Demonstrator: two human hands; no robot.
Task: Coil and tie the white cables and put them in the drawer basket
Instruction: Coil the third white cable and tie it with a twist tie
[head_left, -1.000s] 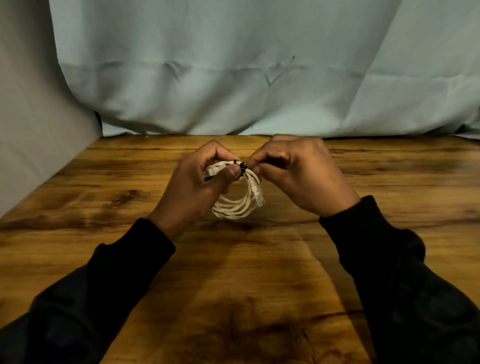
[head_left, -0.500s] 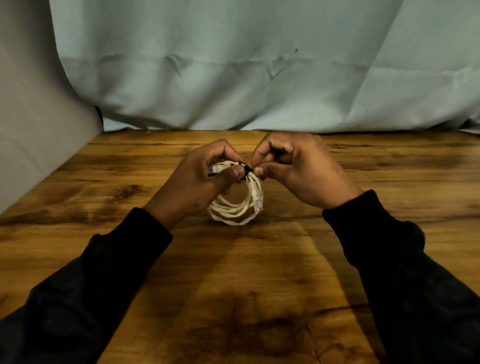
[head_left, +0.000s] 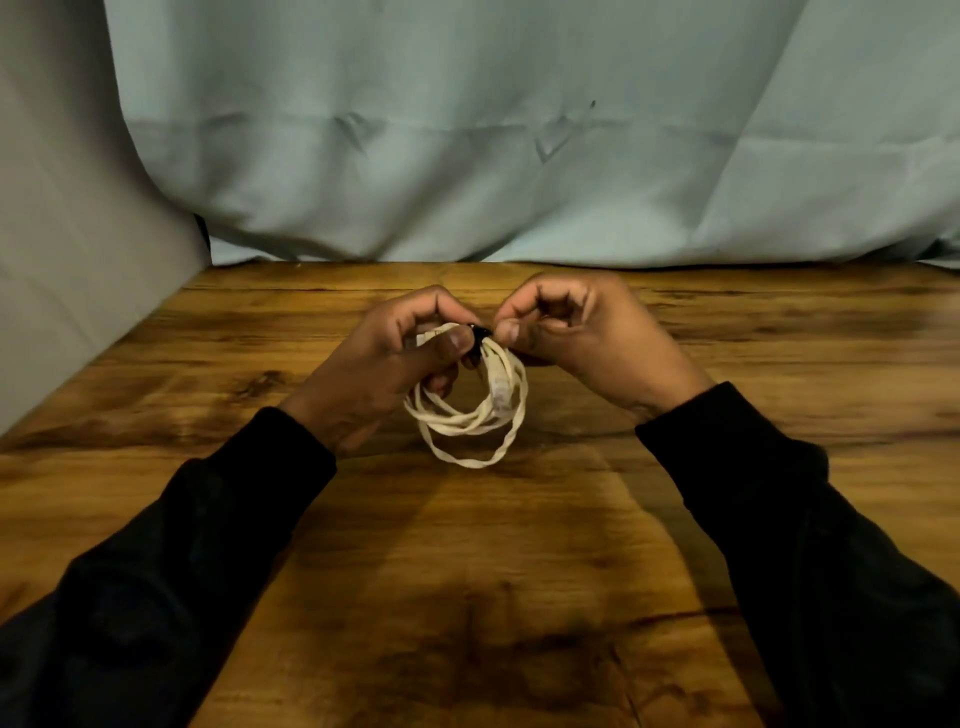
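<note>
The coiled white cable (head_left: 470, 410) hangs above the surface (head_left: 218, 364), its loop plane near vertical. The left hand (head_left: 384, 364) clamps the coil top at 12 o'clock. The right hand (head_left: 576, 332), at 3 o'clock from it, pinches the black tie (head_left: 477, 332). Both hands touch the tie point; tightening likely follows.

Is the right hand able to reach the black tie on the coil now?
Probably yes. The right hand has its fingertips already beside the black tie at the top of the coil. The left hand grips the coil from the other side, leaving that side free.
</note>
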